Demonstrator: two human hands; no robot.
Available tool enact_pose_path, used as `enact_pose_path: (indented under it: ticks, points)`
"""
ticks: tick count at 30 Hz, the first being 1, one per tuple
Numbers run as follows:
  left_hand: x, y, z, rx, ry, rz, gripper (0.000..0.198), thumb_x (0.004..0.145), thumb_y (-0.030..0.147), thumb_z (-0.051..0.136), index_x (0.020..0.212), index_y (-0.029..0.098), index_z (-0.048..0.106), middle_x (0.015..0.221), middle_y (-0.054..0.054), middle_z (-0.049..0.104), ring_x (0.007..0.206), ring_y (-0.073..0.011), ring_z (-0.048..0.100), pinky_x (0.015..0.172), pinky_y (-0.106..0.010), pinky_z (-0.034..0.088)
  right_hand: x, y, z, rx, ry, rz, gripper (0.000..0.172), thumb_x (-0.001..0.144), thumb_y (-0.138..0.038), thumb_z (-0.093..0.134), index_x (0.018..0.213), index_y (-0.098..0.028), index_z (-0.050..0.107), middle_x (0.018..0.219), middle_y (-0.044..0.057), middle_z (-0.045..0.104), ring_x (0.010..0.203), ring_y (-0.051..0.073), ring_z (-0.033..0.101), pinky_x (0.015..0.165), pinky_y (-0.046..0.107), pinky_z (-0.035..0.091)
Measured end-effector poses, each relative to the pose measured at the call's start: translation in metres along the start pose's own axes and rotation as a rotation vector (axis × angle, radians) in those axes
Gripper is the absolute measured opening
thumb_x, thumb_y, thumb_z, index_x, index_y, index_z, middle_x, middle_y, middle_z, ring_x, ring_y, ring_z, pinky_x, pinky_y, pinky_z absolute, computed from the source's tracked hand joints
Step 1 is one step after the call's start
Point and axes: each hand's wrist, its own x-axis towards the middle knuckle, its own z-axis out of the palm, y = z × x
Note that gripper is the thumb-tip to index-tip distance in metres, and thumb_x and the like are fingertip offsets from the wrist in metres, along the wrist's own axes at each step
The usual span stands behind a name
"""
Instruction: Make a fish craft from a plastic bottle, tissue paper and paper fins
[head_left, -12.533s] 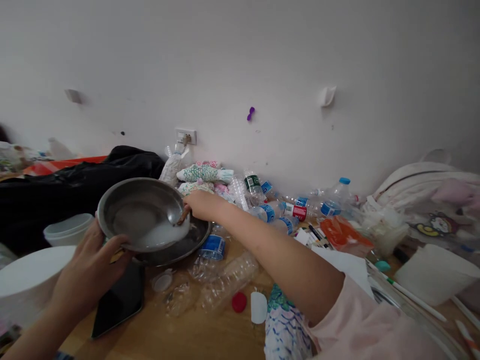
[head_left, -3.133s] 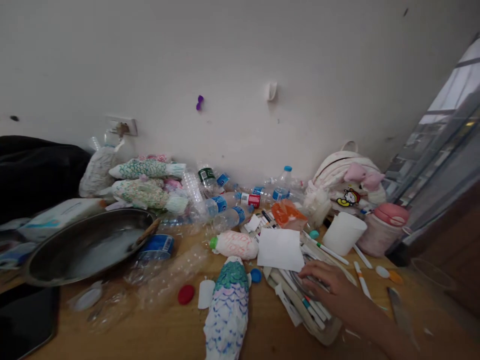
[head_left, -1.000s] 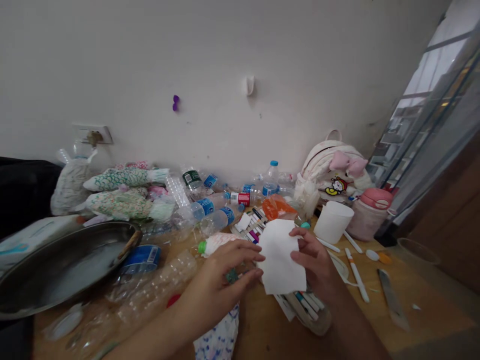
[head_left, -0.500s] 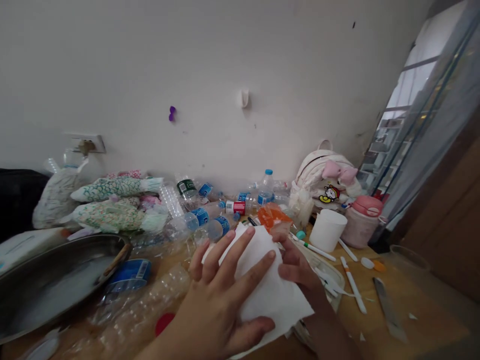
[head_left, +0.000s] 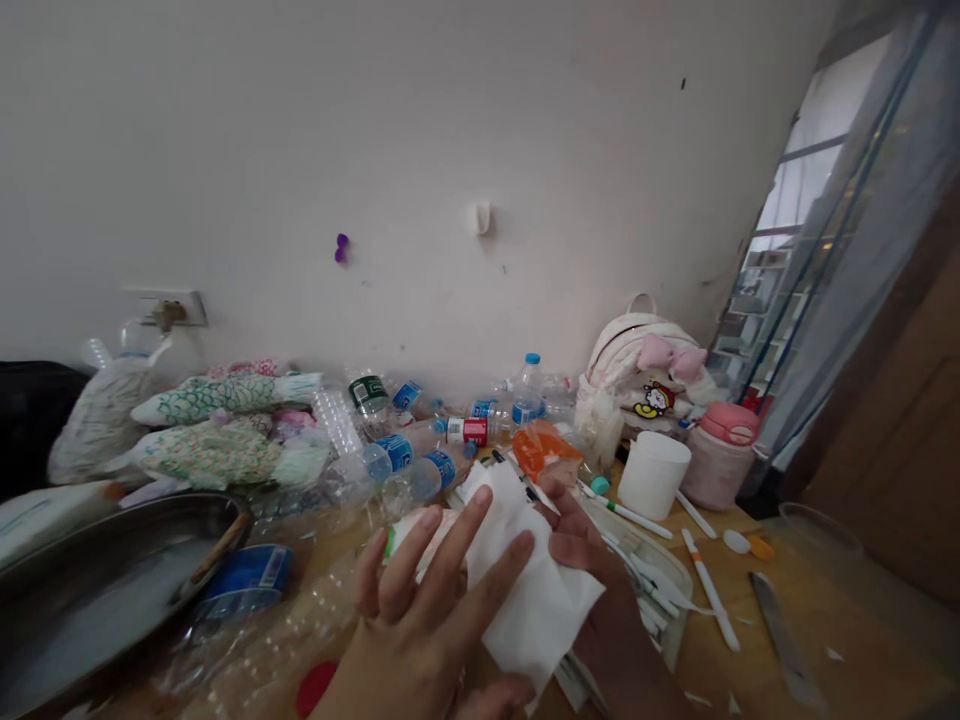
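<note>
A white paper tissue (head_left: 536,590) lies between my two hands, its lower corner hanging free. My left hand (head_left: 431,620) is spread, palm down, with the index finger and thumb resting on the sheet. My right hand (head_left: 600,570) holds the tissue's right side, fingers curled at its upper edge and the palm partly behind it. Under my left fingers shows a whitish thing with a green edge (head_left: 389,541), mostly hidden, so its kind cannot be made out. An orange plastic packet (head_left: 546,450) lies just beyond the tissue.
Plastic bottles (head_left: 390,455) crowd the table's back. At left stand a dark pan (head_left: 217,510) and fish-shaped crafts (head_left: 217,400). To the right are a white cup (head_left: 654,475), a pink-lidded bottle (head_left: 721,460), a marker (head_left: 710,590), a cutter-like blade (head_left: 784,640) and a backpack (head_left: 622,345).
Both hands and the tissue have shifted slightly left and down. The tissue looks more crumpled and narrower, uncovering the whitish thing with the green edge. The camera view has tilted slightly.
</note>
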Motion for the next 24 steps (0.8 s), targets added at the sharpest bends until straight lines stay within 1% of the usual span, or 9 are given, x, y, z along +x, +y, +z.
enact_pose_path:
  ticks: [4, 7, 9, 11, 14, 16, 18, 20, 24]
  points:
    - [-0.003, -0.013, -0.009, -0.042, 0.009, 0.026, 0.063, 0.073, 0.064, 0.038, 0.128, 0.035, 0.044, 0.14, -0.004, 0.035, 0.121, -0.0312, 0.028, 0.101, -0.042, 0.008, 0.001, -0.002, 0.0, -0.005, -0.007, 0.025, 0.04, 0.053, -0.02, 0.075, 0.089, -0.026, 0.058, 0.068, -0.005, 0.058, 0.058, 0.01, 0.057, 0.052, 0.018, 0.045]
    - [-0.004, -0.02, -0.017, -0.169, -0.054, -0.047, 0.051, 0.078, 0.046, 0.044, 0.129, 0.036, 0.043, 0.145, -0.002, 0.026, 0.126, -0.0306, 0.024, 0.101, -0.043, 0.011, 0.003, -0.004, 0.003, -0.069, -0.036, 0.049, 0.034, 0.055, -0.018, 0.075, 0.084, -0.023, 0.059, 0.058, -0.007, 0.051, 0.045, 0.005, 0.047, 0.043, 0.014, 0.037]
    - [-0.004, -0.021, -0.018, -0.362, -0.07, -0.214, 0.05, 0.081, 0.031, 0.047, 0.129, 0.038, 0.039, 0.144, -0.001, 0.026, 0.127, -0.0283, 0.023, 0.101, -0.042, 0.018, 0.006, -0.003, 0.005, -0.12, -0.051, 0.059, 0.032, 0.055, -0.017, 0.075, 0.082, -0.022, 0.059, 0.058, -0.007, 0.05, 0.046, 0.005, 0.046, 0.044, 0.014, 0.037]
    - [-0.001, -0.022, -0.013, -0.682, -0.056, -0.481, 0.052, 0.084, 0.027, 0.044, 0.132, 0.038, 0.031, 0.142, -0.002, 0.03, 0.125, -0.0251, 0.031, 0.098, -0.041, 0.026, 0.011, -0.001, 0.008, -0.174, -0.07, 0.055, 0.033, 0.055, -0.016, 0.075, 0.083, -0.022, 0.059, 0.057, -0.007, 0.05, 0.048, 0.006, 0.047, 0.046, 0.015, 0.039]
    - [0.004, -0.029, -0.001, -1.235, -0.062, -0.881, 0.056, 0.085, 0.04, 0.041, 0.136, 0.032, 0.019, 0.135, -0.008, 0.04, 0.118, -0.0235, 0.042, 0.095, -0.041, 0.033, 0.021, -0.001, 0.017, -0.28, -0.123, 0.042, 0.03, 0.058, -0.017, 0.074, 0.084, -0.021, 0.059, 0.056, -0.007, 0.049, 0.049, 0.007, 0.047, 0.045, 0.016, 0.037]
    - [0.006, -0.04, 0.007, -1.521, -0.163, -1.034, 0.068, 0.08, 0.048, 0.047, 0.137, 0.023, 0.019, 0.127, -0.012, 0.05, 0.116, -0.0247, 0.045, 0.095, -0.039, 0.034, 0.03, -0.003, 0.026, -0.358, -0.182, 0.058, 0.028, 0.06, -0.017, 0.072, 0.085, -0.02, 0.059, 0.059, -0.006, 0.051, 0.052, 0.007, 0.049, 0.047, 0.016, 0.038]
    - [0.006, -0.054, 0.011, -1.746, -0.251, -1.114, 0.07, 0.076, 0.05, 0.052, 0.134, 0.021, 0.027, 0.119, -0.012, 0.056, 0.108, -0.0241, 0.052, 0.09, -0.035, 0.037, 0.041, -0.003, 0.037, -0.437, -0.265, 0.102, 0.026, 0.063, -0.016, 0.07, 0.085, -0.021, 0.058, 0.064, -0.005, 0.053, 0.056, 0.007, 0.051, 0.05, 0.017, 0.039]
    - [0.004, -0.069, 0.013, -1.885, -0.255, -1.146, 0.058, 0.073, 0.043, 0.06, 0.123, 0.018, 0.045, 0.106, -0.01, 0.063, 0.092, -0.0202, 0.059, 0.078, -0.028, 0.043, 0.056, -0.002, 0.05, -0.553, -0.346, 0.157, 0.025, 0.064, -0.017, 0.068, 0.087, -0.021, 0.057, 0.067, -0.004, 0.054, 0.058, 0.008, 0.052, 0.053, 0.019, 0.04]
    - [-0.01, -0.092, 0.016, -2.065, -0.093, -1.224, 0.028, 0.063, 0.022, 0.071, 0.089, 0.013, 0.064, 0.075, -0.005, 0.068, 0.058, -0.0111, 0.058, 0.055, -0.019, 0.042, 0.091, 0.015, 0.083, -1.075, -0.423, 0.098, 0.023, 0.069, -0.016, 0.06, 0.091, -0.019, 0.055, 0.073, -0.001, 0.056, 0.067, 0.011, 0.055, 0.063, 0.026, 0.044]
